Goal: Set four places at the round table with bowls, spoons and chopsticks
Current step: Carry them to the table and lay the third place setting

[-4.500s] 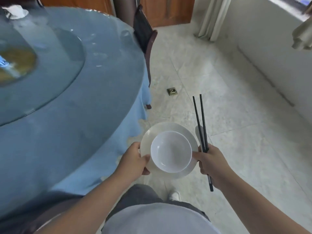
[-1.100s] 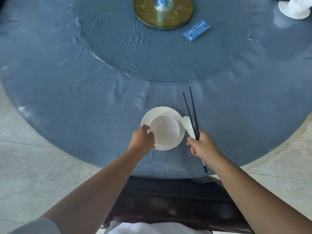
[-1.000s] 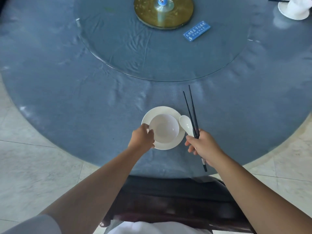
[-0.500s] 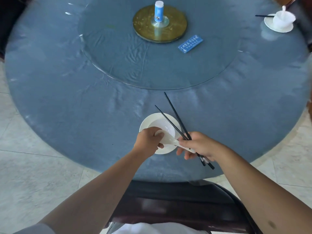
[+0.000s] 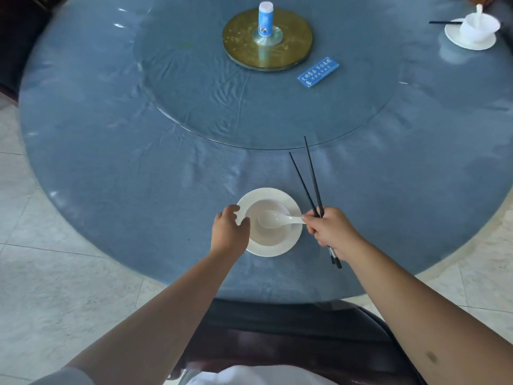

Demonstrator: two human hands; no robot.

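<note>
A white bowl sits on a white plate near the round table's front edge. A white spoon lies in the bowl, handle pointing right. My left hand holds the bowl's left rim with curled fingers. My right hand grips two black chopsticks just right of the plate, tips pointing away, and its fingertips touch the spoon handle's end. At the far right, a second bowl with a spoon stands on a second plate, with chopsticks beside it.
A glass turntable covers the table's middle, carrying a gold disc, a blue-and-white bottle and a blue card. A dark chair stands between me and the table. Another dark chair is at far left.
The spoon has gone from my right hand into the bowl. My left hand let go of the spoon's scoop and moved to the bowl's left rim. The chopsticks swung more upright.
</note>
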